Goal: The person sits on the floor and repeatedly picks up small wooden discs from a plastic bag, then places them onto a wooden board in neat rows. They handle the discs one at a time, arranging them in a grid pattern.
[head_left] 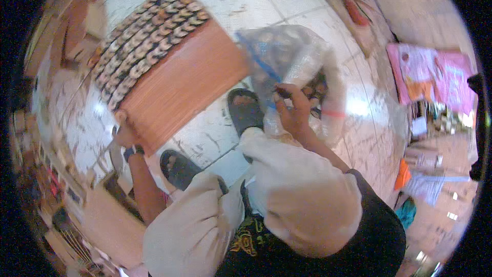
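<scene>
I sit with my knees up in beige trousers, feet in dark sandals on a pale tiled floor. My left hand (124, 134), a dark watch on its wrist, grips the near corner of a large orange-brown wooden board (184, 79). Rows of small dark oval pieces (148, 38) cover the board's far part. My right hand (292, 110) reaches into a clear plastic bag (294, 54) with a blue stripe and pinches a small dark piece at the bag's mouth. More small pieces lie inside the bag.
Pink packets (430, 74) lie on the floor at the right, with an orange item (403, 173) and papers nearer me. A red object (354, 10) rests on a board at the top right. Shelves or stacked goods (56, 210) run along the left rim.
</scene>
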The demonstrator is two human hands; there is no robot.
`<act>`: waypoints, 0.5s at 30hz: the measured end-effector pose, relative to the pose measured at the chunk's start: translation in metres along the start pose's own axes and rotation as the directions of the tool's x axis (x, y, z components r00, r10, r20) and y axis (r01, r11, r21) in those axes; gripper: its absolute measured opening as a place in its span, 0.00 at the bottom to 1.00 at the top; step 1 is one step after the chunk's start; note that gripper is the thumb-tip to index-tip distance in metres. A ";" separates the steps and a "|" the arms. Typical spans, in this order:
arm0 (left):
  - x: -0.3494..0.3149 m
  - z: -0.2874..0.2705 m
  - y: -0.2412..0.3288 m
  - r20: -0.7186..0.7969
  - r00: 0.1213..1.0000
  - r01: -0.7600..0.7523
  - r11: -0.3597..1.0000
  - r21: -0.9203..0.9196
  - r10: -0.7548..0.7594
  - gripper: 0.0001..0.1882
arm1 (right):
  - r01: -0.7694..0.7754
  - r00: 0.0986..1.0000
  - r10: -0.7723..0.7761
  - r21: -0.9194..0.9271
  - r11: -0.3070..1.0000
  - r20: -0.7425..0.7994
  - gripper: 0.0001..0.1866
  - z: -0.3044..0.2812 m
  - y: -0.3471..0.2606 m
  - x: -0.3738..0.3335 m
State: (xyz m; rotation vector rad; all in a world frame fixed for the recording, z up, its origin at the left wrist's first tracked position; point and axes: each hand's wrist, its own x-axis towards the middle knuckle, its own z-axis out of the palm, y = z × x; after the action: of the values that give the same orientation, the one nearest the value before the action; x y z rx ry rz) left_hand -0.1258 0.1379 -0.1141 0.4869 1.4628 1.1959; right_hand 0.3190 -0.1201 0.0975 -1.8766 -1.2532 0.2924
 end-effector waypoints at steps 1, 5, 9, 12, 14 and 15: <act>-0.002 -0.005 -0.003 -0.001 1.000 0.024 0.999 -0.046 -0.024 0.28 | -0.051 0.989 0.033 -0.119 0.992 -0.147 0.12 -0.016 0.012 -0.004; -0.037 -0.023 -0.015 0.007 0.997 0.076 0.989 -0.126 -0.076 0.30 | -0.481 0.870 0.430 -0.220 0.849 -0.241 0.16 -0.065 0.082 -0.003; -0.113 -0.012 -0.028 0.062 0.995 -0.083 0.987 0.135 0.076 0.29 | -0.477 0.835 0.548 -0.574 0.666 -0.058 0.24 -0.069 0.148 -0.003; -0.176 0.014 -0.031 0.019 0.995 -0.096 0.933 0.347 0.095 0.27 | -0.686 0.667 0.734 -0.488 0.540 -0.125 0.31 -0.039 0.170 0.000; -0.206 0.026 -0.027 0.052 0.997 -0.078 0.905 0.417 0.062 0.25 | -0.795 0.541 0.825 -0.419 0.439 -0.163 0.37 -0.018 0.171 -0.002; -0.218 0.028 -0.025 0.117 0.992 -0.094 0.897 0.431 0.048 0.25 | -0.713 0.657 0.725 -0.483 0.509 -0.206 0.38 -0.010 0.167 -0.008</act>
State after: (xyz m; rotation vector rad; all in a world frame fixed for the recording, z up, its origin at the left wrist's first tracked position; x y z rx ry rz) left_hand -0.0305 -0.0410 -0.0250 0.9025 1.6372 0.8774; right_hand 0.4299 -0.1565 -0.0230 -2.8567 -0.4735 0.4337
